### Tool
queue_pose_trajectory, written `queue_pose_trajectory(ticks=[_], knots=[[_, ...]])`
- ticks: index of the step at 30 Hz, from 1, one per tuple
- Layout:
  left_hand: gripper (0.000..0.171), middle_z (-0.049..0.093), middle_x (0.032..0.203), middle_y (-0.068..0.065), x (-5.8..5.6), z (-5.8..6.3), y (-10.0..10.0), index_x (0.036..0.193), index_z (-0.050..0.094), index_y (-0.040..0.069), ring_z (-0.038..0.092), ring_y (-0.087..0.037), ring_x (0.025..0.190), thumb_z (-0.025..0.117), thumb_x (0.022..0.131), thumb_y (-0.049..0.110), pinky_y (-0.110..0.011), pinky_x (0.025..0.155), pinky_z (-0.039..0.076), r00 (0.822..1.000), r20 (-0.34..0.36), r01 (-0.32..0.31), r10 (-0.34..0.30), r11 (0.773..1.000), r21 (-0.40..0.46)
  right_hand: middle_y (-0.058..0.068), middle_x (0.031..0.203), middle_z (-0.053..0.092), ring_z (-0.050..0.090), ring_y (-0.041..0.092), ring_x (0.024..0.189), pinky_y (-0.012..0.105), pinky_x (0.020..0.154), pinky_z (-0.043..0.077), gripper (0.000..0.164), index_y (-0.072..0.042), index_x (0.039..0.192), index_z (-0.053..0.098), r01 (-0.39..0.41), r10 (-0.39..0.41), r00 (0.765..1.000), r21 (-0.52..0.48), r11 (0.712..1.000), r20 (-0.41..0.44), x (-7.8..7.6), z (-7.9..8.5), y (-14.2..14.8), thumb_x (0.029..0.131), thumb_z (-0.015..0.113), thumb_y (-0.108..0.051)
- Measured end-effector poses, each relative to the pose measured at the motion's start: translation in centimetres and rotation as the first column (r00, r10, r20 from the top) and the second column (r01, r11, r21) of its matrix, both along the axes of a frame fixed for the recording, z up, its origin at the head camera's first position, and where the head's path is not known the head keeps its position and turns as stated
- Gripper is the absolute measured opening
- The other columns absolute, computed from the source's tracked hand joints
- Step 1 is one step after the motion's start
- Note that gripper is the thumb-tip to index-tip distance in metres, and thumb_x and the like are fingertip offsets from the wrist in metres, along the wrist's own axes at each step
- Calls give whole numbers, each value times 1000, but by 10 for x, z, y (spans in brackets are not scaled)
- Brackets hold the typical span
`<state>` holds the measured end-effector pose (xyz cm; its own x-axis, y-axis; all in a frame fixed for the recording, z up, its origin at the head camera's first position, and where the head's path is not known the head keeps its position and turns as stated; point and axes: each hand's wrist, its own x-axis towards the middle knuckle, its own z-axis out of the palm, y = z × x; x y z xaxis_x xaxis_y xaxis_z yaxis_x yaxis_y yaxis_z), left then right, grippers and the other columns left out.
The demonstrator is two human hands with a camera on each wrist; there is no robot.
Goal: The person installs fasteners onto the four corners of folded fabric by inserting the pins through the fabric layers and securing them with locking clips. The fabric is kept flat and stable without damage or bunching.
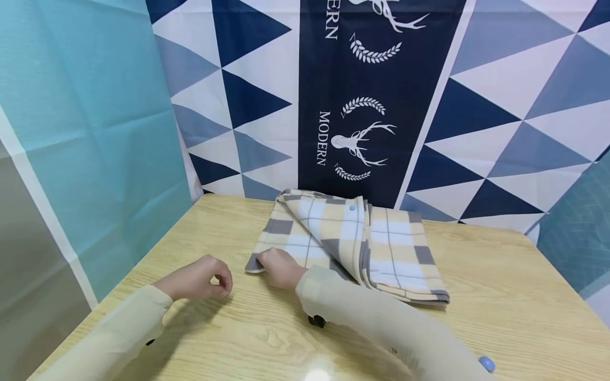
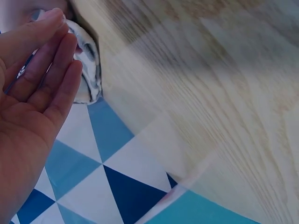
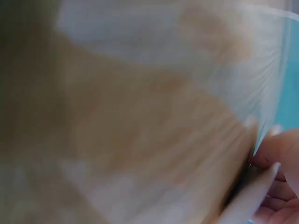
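A plaid blanket in cream, white and grey lies folded in layers at the back of the table. Its upper layer is turned back in a slanting fold across the left part. My right hand pinches the near left corner of the blanket, its fingertips mostly hidden in the head view. Curled fingers show at the lower right of the right wrist view, which is blurred. To the left, my left hand hovers over the table, fingers loosely bent and holding nothing.
The wooden table meets a triangle-patterned cloth behind and a turquoise cloth at left. A small blue oval object lies near the front right. A small blue dot shows on the blanket's upper fold.
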<state>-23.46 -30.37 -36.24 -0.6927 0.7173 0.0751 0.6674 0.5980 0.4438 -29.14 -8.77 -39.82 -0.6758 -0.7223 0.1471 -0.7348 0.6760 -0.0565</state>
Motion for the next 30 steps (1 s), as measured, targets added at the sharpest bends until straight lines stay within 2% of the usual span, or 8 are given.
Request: queue_pose_trajectory(ticks=[5,10,14,18,21,24,27,30], knots=[[20,67,72,8,-8,3,6,73,70,12,57,5,71,68,78,-7,-21,67,54,1000,6,-3,3,1000,0,8,92,75,71,15,83,21,71,57,24,-5,99,72,34,-22,997,-158,987,77,-7,3,4,86,54,3],[15,70,74,5,-20,9,12,75,72,11,59,4,72,70,80,-3,-21,68,55,1000,9,-14,14,1000,4,12,89,74,51,9,58,16,55,41,26,-1,108,72,125,-32,967,-360,925,253,-20,20,15,91,52,2],[10,72,77,4,-30,14,18,79,73,9,62,1,75,70,82,1,-22,71,55,999,37,-26,26,1000,14,15,87,73,41,6,55,17,55,37,26,-2,113,70,216,-72,934,-396,893,349,-30,35,24,94,53,-4],[5,73,81,3,-41,18,28,84,74,8,66,-5,80,71,84,4,-24,75,56,997,5,-77,77,996,55,12,88,74,49,4,64,17,64,43,22,-6,107,73,291,-121,911,-407,866,394,-40,44,34,94,56,-10],[6,75,86,0,-49,21,35,88,75,8,69,-13,85,72,83,7,-32,80,57,985,-28,-165,171,977,137,12,93,75,58,8,72,19,69,48,21,-6,108,72,336,-132,887,-423,842,443,-46,49,39,94,58,-12],[7,76,91,-5,-59,24,43,90,75,10,70,-20,91,72,84,9,-43,87,55,964,-6,-257,266,936,242,14,101,75,65,14,84,23,75,53,24,-6,114,70,371,-138,869,-440,817,476,-50,56,44,94,59,-14],[8,76,93,-7,-67,27,49,91,75,10,70,-24,95,71,84,8,-47,92,53,955,19,-289,297,909,302,13,106,74,67,16,91,25,80,54,25,-5,115,69,408,-154,855,-459,789,495,-51,63,47,94,59,-14],[8,76,92,-9,-73,27,55,92,74,7,69,-25,96,70,85,7,-47,95,52,958,30,-280,287,903,325,13,105,74,64,12,87,24,79,53,25,-6,115,70,433,-162,843,-469,769,513,-52,67,48,94,60,-14]])
